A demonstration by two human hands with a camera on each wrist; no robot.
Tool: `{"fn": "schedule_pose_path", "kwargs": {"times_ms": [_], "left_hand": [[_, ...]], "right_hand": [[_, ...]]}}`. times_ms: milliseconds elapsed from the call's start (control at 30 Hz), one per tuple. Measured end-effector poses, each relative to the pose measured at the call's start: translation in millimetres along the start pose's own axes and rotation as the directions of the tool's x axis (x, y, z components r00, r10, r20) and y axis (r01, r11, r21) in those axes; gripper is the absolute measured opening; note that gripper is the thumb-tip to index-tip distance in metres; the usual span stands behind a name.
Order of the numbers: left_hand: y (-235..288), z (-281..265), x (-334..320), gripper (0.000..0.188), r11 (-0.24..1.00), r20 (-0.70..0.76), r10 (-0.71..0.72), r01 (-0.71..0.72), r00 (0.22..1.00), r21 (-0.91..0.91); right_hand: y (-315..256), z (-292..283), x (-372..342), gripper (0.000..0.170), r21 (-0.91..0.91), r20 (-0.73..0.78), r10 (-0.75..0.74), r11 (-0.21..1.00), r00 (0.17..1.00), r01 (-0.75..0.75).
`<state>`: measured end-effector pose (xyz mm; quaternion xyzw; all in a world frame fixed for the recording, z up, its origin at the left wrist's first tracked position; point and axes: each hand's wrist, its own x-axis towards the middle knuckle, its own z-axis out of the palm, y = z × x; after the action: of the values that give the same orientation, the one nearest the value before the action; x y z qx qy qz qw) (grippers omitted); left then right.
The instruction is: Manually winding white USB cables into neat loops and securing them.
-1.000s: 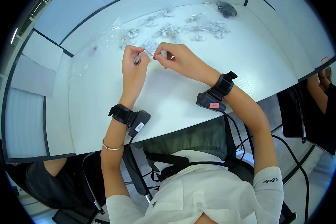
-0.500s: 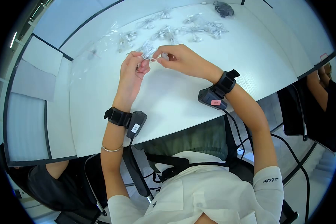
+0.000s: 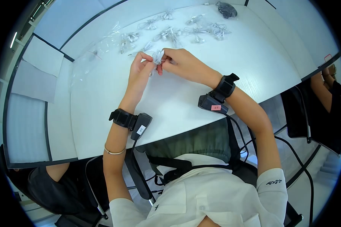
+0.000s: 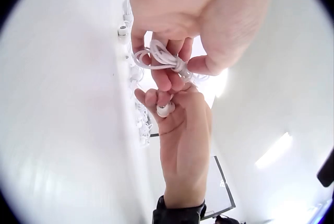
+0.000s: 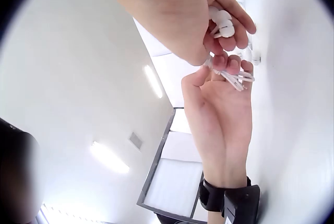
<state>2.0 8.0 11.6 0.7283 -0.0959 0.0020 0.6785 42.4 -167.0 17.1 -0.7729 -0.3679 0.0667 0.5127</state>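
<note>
A coiled white earphone cable [image 4: 169, 61] lies between my two hands, gathered and wrapped at its middle. My left hand [image 3: 141, 72] pinches it, thumb against the coil and loops sticking out past the fingers. Right beside it, my right hand [image 3: 185, 66] has its thumb and fingertips at the wrapped part of the same cable. White earbuds [image 5: 224, 25] of these earphones sit in the right hand's curled fingers. Both hands are raised over the white table [image 3: 170, 102], fingertips nearly meeting. Part of the cable is hidden behind the fingers.
Several bundled white earphones [image 3: 168, 33] lie spread across the back of the table. A black bundle [image 3: 227, 10] is at the back right, and a clear plastic bag [image 3: 94, 55] at the left. Low partition walls [image 3: 91, 19] enclose the table.
The coil turned upward out of the left hand and now stands between both hands. The right hand's fingers have come in against the wrapped part, and the left fingers have shifted their pinch.
</note>
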Motion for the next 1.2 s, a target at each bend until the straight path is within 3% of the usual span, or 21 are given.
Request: {"fn": "schedule_pose_path", "kwargs": {"times_ms": [200,400,500,800,867,1200], "left_hand": [[-7.9,6.6,3.7,0.014,0.975,-0.123,-0.081,0.053,0.989,-0.215],[-1.2,8.2,3.8,0.021,0.97,-0.216,-0.086,0.032,0.973,-0.241],[-0.4,6.2,3.8,0.021,0.966,-0.211,-0.07,0.014,0.975,-0.258],[-1.5,0.4,4.9,0.018,0.95,-0.159,-0.036,-0.016,0.987,-0.312],[0.2,0.7,4.0,0.017,0.949,-0.149,-0.027,-0.021,0.989,-0.313],[-1.7,-3.6,3.1,0.014,0.955,-0.096,-0.024,-0.006,0.995,-0.297]], "right_hand": [[1.7,6.2,1.0,0.023,-0.07,-0.082,-0.053,0.996,0.995,0.047],[-5.1,8.2,2.3,0.028,-0.081,-0.093,0.016,0.996,0.996,-0.023],[-4.8,9.8,3.4,0.026,-0.035,-0.123,0.02,0.999,0.992,-0.024],[3.0,11.9,5.9,0.017,0.06,-0.197,-0.141,0.986,0.97,0.155],[1.9,11.8,6.5,0.019,0.013,-0.234,-0.165,0.985,0.958,0.173],[-2.0,8.3,3.5,0.017,-0.035,-0.262,-0.15,0.989,0.953,0.146]]}}
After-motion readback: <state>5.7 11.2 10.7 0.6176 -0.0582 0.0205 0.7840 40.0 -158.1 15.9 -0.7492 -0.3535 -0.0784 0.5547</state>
